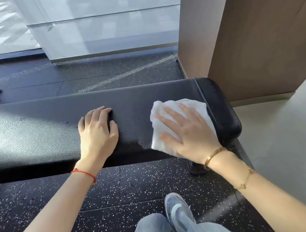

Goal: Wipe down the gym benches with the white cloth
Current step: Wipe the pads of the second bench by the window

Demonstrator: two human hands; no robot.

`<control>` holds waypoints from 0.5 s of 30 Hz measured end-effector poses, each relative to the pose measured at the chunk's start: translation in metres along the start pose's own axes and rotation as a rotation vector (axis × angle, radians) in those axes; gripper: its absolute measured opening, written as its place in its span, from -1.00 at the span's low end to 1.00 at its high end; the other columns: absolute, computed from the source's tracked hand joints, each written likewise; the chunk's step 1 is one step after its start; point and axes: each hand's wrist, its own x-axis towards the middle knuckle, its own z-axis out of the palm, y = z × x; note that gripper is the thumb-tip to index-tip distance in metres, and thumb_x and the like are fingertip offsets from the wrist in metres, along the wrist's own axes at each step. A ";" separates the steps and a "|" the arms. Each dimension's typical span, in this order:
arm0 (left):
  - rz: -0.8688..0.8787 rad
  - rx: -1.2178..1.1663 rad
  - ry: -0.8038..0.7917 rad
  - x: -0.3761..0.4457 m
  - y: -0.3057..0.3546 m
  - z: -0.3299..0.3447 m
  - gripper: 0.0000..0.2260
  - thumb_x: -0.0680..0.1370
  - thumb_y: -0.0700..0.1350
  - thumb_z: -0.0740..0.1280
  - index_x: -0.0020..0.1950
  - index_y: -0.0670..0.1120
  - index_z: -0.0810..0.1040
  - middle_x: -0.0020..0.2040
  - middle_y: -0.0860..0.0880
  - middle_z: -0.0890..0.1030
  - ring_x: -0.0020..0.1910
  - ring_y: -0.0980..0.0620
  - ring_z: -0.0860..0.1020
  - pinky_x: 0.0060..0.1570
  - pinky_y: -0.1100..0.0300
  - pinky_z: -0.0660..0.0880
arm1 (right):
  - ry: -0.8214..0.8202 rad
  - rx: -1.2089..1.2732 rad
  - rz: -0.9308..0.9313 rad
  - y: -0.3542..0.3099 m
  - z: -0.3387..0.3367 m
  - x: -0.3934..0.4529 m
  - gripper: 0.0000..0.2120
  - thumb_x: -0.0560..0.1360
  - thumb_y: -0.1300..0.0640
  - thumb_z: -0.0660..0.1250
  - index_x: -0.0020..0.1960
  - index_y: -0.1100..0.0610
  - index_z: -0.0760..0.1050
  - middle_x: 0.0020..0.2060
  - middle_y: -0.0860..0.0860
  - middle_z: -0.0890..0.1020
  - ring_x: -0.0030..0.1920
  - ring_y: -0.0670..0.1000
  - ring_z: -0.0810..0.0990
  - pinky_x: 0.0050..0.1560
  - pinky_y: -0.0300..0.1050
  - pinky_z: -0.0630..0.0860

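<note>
At the right end of the bench (52, 134), close to its near edge, the right hand (191, 132) lies flat on the white cloth (178, 108) with the fingers straight and spread, nothing curled round the fabric; it presses the cloth against the padding instead of grasping it, which I take to be the sensible way to drag a rag across a broad surface, since a spread palm keeps more of the cloth in contact. The cloth is bunched and folded under the palm, its far corner poking out beyond the fingertips, its near edge hanging just over the near edge of the pad, and it sits just inside the stitched seam of the rounded end cushion. Toward the middle of the bench the left hand (96, 131) rests on bare padding, well apart from the cloth, fingers bent with the tips on the leather and holding nothing; it looks to me like a brace for leaning over. From the cloth's place, I judge the right end is being worked and the long stretch toward the left end, bright with sun glare, is yet to be wiped. Below the near edge lies speckled rubber flooring (42, 200), with the person's denim-clad leg and a shoe (178, 208) over it.
</note>
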 end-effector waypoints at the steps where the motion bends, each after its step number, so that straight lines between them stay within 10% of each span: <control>1: -0.002 0.001 0.006 0.000 -0.001 0.001 -0.65 0.58 -0.10 0.21 0.36 -0.08 0.48 0.40 -0.04 0.47 0.44 -0.07 0.34 0.49 -0.12 0.14 | -0.015 0.007 0.030 0.009 -0.002 0.006 -0.43 0.57 -0.33 -0.14 0.54 -0.25 0.14 0.57 -0.16 0.17 0.57 0.15 0.05 0.55 0.06 -0.11; 8: -0.006 0.016 0.029 0.002 -0.003 0.006 -0.65 0.56 -0.09 0.21 0.34 -0.05 0.47 0.37 0.00 0.48 0.41 -0.04 0.34 0.48 -0.10 0.15 | -0.185 -0.037 0.080 -0.015 0.007 0.132 -0.48 0.63 -0.24 -0.10 0.58 -0.23 -0.05 0.61 -0.13 -0.05 0.57 0.23 -0.08 0.54 0.22 -0.17; 15: 0.012 0.005 0.043 0.001 -0.006 0.004 -0.59 0.51 -0.03 0.13 0.33 -0.03 0.49 0.36 0.03 0.50 0.40 -0.01 0.36 0.46 -0.09 0.17 | -0.113 0.009 -0.118 -0.027 0.007 0.066 -0.45 0.58 -0.32 -0.20 0.55 -0.30 -0.04 0.60 -0.15 0.05 0.58 0.13 -0.07 0.55 0.12 -0.18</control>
